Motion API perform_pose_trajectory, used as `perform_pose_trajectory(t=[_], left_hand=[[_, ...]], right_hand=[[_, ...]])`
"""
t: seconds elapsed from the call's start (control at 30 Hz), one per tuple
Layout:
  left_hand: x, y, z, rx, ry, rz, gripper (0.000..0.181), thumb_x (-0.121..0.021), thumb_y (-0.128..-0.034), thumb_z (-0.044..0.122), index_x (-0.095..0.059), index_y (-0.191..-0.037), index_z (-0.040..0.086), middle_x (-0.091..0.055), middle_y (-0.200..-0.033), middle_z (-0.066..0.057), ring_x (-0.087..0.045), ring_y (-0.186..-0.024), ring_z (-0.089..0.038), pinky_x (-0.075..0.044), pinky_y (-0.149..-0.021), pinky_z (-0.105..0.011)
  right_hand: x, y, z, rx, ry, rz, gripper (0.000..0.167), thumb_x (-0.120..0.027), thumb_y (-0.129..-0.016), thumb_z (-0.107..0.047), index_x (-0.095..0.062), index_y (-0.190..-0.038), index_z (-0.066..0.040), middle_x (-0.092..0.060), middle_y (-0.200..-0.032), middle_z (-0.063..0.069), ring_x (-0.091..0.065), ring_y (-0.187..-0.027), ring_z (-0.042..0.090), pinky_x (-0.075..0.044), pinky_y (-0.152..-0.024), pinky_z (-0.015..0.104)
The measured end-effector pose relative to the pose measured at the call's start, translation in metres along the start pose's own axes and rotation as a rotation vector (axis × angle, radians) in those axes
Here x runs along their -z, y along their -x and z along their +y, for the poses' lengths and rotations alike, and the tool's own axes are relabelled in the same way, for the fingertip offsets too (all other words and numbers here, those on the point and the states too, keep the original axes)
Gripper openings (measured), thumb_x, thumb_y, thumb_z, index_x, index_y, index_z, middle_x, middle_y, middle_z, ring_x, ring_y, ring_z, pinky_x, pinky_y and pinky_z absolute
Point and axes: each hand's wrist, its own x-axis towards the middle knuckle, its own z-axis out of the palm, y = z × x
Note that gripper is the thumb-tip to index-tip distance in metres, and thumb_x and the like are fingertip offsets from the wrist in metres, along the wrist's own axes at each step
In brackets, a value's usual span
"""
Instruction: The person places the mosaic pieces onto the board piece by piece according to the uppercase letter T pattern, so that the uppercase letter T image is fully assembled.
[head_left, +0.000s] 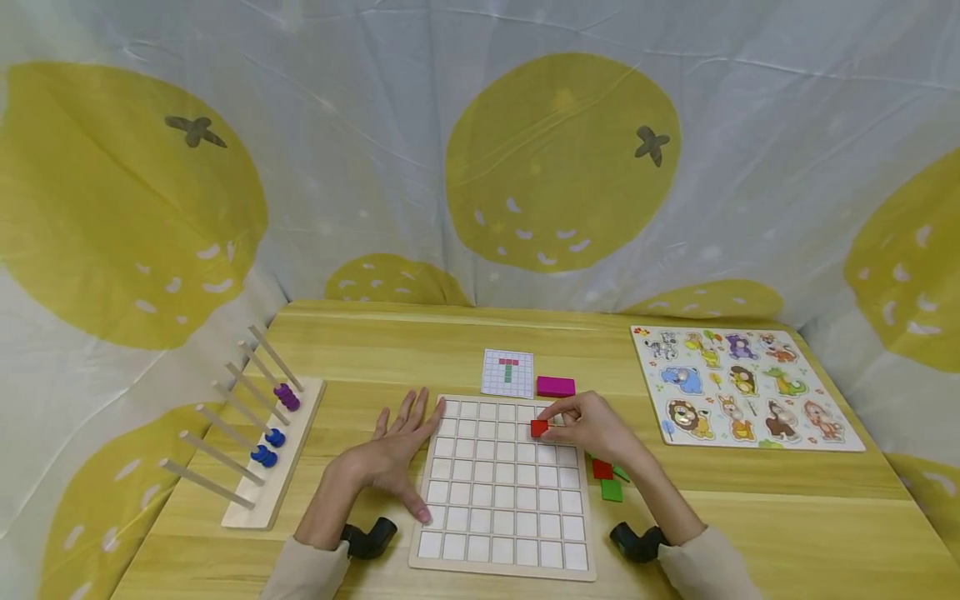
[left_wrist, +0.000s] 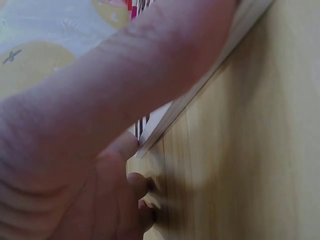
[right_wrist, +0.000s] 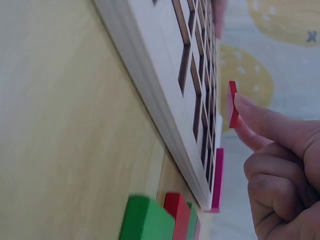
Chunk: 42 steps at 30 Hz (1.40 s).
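A wooden grid board (head_left: 492,475) with rows of square recesses lies on the table. Between thumb and fingertips my right hand (head_left: 588,425) pinches a small red square tile (head_left: 539,428) above the board's upper right part; in the right wrist view the tile (right_wrist: 233,105) shows edge-on, raised off the board. My left hand (head_left: 397,454) lies with fingers spread along the board's left edge, thumb and a fingertip touching the frame. Behind the board are a printed pattern card (head_left: 507,372) with a red and green T and a magenta block (head_left: 556,387).
Red (head_left: 602,469) and green tiles (head_left: 612,490) lie right of the board, partly under my right forearm. A peg stand (head_left: 273,467) with purple and blue beads stands at left. An animal puzzle board (head_left: 746,390) lies at back right. A patterned cloth (head_left: 375,167) hangs behind.
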Motion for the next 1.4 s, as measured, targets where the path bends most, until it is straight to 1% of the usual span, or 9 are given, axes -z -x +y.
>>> perform_pose_trajectory(t=[0.1,0.3,0.47,0.63,0.7,0.9,1.13,1.3,1.4], left_hand=[[0.0,0.0,0.0,-0.002,-0.004,0.001,0.157,-0.101,-0.0535,0.039,0.005,-0.166,0.011,0.026,-0.169,-0.021,0.026,-0.157,-0.041,0.017,-0.124,-0.067],[-0.001,0.0,-0.002,-0.004,-0.002,0.002,0.157,-0.1,-0.0541,0.04,0.005,-0.166,0.012,0.026,-0.169,-0.02,0.026,-0.157,-0.04,0.017,-0.124,-0.068],[-0.001,-0.001,-0.003,-0.008,0.0,0.0,0.157,-0.101,-0.0543,0.041,0.005,-0.167,0.012,0.026,-0.169,-0.02,0.026,-0.157,-0.04,0.017,-0.124,-0.068],[-0.001,-0.002,-0.003,-0.01,0.004,0.002,0.157,-0.101,-0.0536,0.039,0.004,-0.167,0.011,0.025,-0.17,-0.02,0.026,-0.157,-0.04,0.017,-0.124,-0.068],[-0.001,-0.002,-0.004,-0.011,0.005,0.003,0.157,-0.102,-0.0533,0.039,0.003,-0.167,0.011,0.025,-0.17,-0.02,0.025,-0.157,-0.04,0.017,-0.124,-0.068],[-0.001,-0.001,-0.004,-0.014,0.005,0.004,0.157,-0.102,-0.0537,0.039,0.003,-0.167,0.011,0.025,-0.17,-0.021,0.025,-0.157,-0.04,0.017,-0.124,-0.068],[-0.001,-0.001,-0.003,-0.007,-0.004,0.001,0.157,-0.101,-0.0536,0.04,0.003,-0.167,0.011,0.025,-0.17,-0.021,0.025,-0.158,-0.04,0.016,-0.124,-0.068],[-0.001,-0.002,-0.003,-0.007,-0.004,0.001,0.157,-0.101,-0.0538,0.04,0.003,-0.167,0.012,0.024,-0.17,-0.02,0.024,-0.158,-0.04,0.016,-0.124,-0.068],[-0.001,-0.002,-0.004,-0.006,-0.004,0.0,0.156,-0.101,-0.0542,0.04,0.003,-0.167,0.011,0.025,-0.17,-0.02,0.024,-0.158,-0.04,0.017,-0.124,-0.068]], right_hand=[[-0.005,-0.003,-0.003,0.008,-0.01,-0.002,0.018,-0.085,-0.085,-0.014,-0.081,-0.101,-0.006,-0.029,-0.059,-0.004,-0.028,-0.058,0.013,-0.028,-0.055,0.021],[-0.011,-0.009,-0.007,0.01,-0.008,0.009,0.017,-0.087,-0.083,-0.014,-0.082,-0.098,-0.007,-0.029,-0.057,-0.004,-0.027,-0.058,0.012,-0.026,-0.054,0.022],[-0.014,-0.012,-0.009,-0.025,-0.021,0.017,0.016,-0.088,-0.081,-0.012,-0.082,-0.096,-0.008,-0.03,-0.057,-0.003,-0.028,-0.058,0.013,-0.024,-0.054,0.022],[-0.016,-0.013,-0.01,-0.066,-0.017,0.015,0.017,-0.089,-0.08,-0.013,-0.083,-0.095,-0.011,-0.034,-0.065,-0.003,-0.033,-0.066,0.015,-0.025,-0.057,0.024],[-0.016,-0.013,-0.01,-0.073,-0.012,0.018,0.017,-0.09,-0.079,-0.013,-0.083,-0.095,-0.011,-0.034,-0.066,-0.003,-0.033,-0.068,0.016,-0.024,-0.057,0.024],[-0.019,-0.014,-0.011,-0.067,0.0,0.027,0.019,-0.091,-0.076,-0.013,-0.083,-0.094,-0.011,-0.033,-0.059,-0.003,-0.031,-0.061,0.015,-0.022,-0.055,0.023],[-0.022,-0.014,-0.01,-0.063,0.011,0.056,0.019,-0.092,-0.075,-0.009,-0.084,-0.092,-0.011,-0.031,-0.059,-0.003,-0.03,-0.061,0.014,-0.022,-0.056,0.022],[-0.022,-0.013,-0.008,-0.048,0.004,0.064,0.02,-0.092,-0.074,-0.009,-0.084,-0.092,-0.011,-0.034,-0.057,-0.003,-0.03,-0.057,0.014,-0.022,-0.054,0.022],[-0.022,-0.012,-0.006,-0.052,-0.015,0.065,0.021,-0.093,-0.073,-0.01,-0.085,-0.092,-0.013,-0.035,-0.056,-0.004,-0.03,-0.056,0.014,-0.022,-0.052,0.021]])
